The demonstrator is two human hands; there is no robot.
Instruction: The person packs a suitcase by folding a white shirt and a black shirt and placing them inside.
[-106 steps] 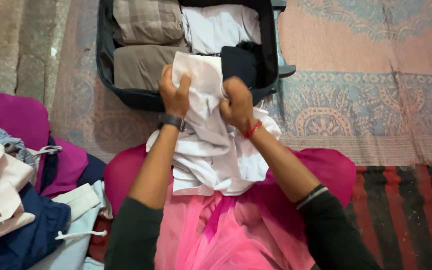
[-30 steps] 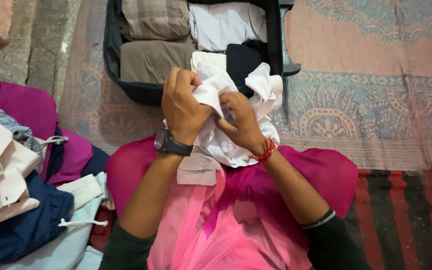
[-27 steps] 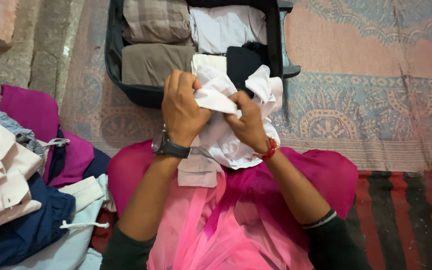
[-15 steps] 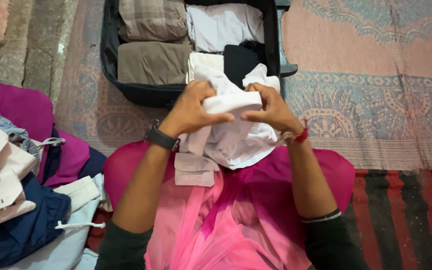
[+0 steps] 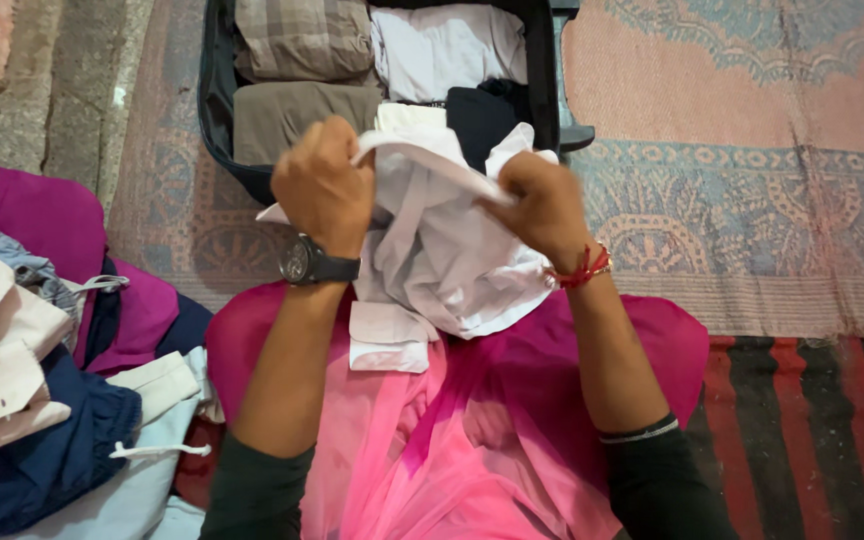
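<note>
The person sits on the floor with a white shirt (image 5: 442, 250) bunched over the pink cloth (image 5: 472, 440) in their lap. The left hand (image 5: 322, 190) is closed on one end of a folded edge and the right hand (image 5: 542, 205) pinches the other end, so the edge stretches taut between them while the rest hangs crumpled below, a cuff trailing under the left wrist. Just beyond the hands lies an open dark suitcase (image 5: 214, 120) that looks well filled — a checked piece, a brown one, a white one and something black lie folded inside. Left of the left arm a loose heap of clothes (image 5: 42, 380) waits unfolded. I'd judge the packing partly done — this shirt is not yet folded, and the heap is untouched.
</note>
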